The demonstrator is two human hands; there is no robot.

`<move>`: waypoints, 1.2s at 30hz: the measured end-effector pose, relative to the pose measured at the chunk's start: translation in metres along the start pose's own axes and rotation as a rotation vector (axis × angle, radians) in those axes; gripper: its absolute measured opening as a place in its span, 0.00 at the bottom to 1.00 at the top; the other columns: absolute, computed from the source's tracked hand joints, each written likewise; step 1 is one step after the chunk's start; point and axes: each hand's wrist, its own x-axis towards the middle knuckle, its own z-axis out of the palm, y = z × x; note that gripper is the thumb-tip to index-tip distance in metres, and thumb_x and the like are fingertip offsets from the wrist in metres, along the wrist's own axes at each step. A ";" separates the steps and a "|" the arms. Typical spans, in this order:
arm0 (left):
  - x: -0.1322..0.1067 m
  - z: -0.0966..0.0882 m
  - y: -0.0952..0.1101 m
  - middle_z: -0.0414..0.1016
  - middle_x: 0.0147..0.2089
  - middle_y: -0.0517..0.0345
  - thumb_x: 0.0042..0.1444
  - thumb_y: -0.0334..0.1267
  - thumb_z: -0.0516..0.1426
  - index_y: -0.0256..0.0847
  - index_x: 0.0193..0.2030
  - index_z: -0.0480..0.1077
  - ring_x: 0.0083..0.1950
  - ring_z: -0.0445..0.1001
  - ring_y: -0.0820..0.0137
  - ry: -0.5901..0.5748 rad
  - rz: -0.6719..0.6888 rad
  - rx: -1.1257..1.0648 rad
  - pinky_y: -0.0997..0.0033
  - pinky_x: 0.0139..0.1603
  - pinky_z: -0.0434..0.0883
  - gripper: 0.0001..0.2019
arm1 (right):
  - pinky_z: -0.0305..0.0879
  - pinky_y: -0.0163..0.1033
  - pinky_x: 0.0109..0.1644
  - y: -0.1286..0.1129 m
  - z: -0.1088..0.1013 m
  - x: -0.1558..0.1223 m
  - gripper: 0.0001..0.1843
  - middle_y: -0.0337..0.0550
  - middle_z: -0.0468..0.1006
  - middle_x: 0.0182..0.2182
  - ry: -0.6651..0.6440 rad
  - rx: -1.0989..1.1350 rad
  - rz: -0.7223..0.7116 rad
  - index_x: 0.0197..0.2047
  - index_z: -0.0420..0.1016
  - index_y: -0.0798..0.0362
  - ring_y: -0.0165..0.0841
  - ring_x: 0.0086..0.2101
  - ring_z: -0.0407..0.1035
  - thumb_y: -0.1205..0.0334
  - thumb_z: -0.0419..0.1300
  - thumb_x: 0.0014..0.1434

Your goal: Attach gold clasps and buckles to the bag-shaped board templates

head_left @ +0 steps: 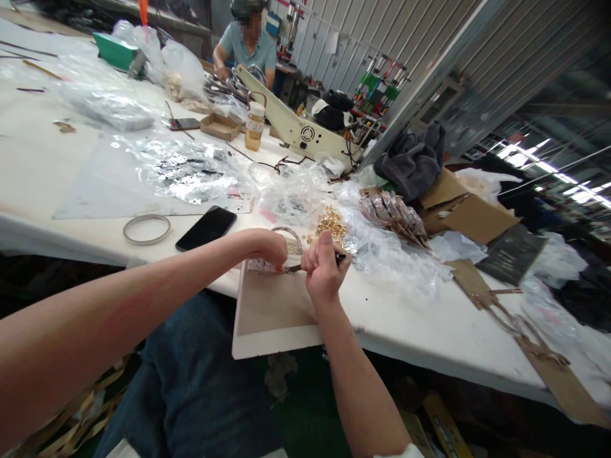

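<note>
My right hand (323, 266) is closed in a fist around a slim dark tool (296, 268), perhaps a screwdriver. The tool's black end sticks out on the right and its thin end points left. Close beside that end, my left hand (273, 249) is bent down with its fingers pressed together; what they hold is hidden. Both hands are over a beige board (277, 312) with a pale border, overhanging the table's front edge. A thin braided strap (292, 234) curves up behind my left hand. Small gold metal fittings (331, 221) lie heaped just beyond my hands.
Left of my hands are a black phone (206, 228) and a tape roll (147, 229). Plastic bags (396, 261) spread to the right. Farther back stand a bottle (254, 127) and a cream machine (298, 130). A person (248, 48) sits across the table.
</note>
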 end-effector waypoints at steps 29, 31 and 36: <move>0.030 -0.011 -0.029 0.83 0.35 0.51 0.39 0.47 0.78 0.43 0.44 0.82 0.44 0.85 0.49 -0.411 0.069 -0.443 0.52 0.48 0.85 0.25 | 0.45 0.34 0.21 -0.010 -0.002 -0.003 0.39 0.30 0.53 0.20 -0.089 0.021 0.012 0.25 0.58 0.49 0.27 0.18 0.48 0.39 0.70 0.79; 0.032 -0.011 -0.030 0.84 0.37 0.49 0.40 0.47 0.78 0.44 0.47 0.83 0.45 0.85 0.48 -0.461 0.102 -0.426 0.51 0.49 0.85 0.26 | 0.45 0.34 0.20 -0.010 -0.001 -0.003 0.40 0.30 0.53 0.20 -0.070 0.005 0.002 0.24 0.57 0.49 0.27 0.18 0.47 0.37 0.69 0.78; 0.039 -0.011 -0.028 0.85 0.41 0.48 0.37 0.43 0.77 0.46 0.56 0.83 0.48 0.84 0.48 -0.565 0.096 -0.437 0.49 0.51 0.85 0.34 | 0.45 0.34 0.21 -0.005 0.001 -0.006 0.38 0.31 0.54 0.20 -0.060 0.006 -0.014 0.25 0.57 0.49 0.26 0.18 0.47 0.40 0.69 0.80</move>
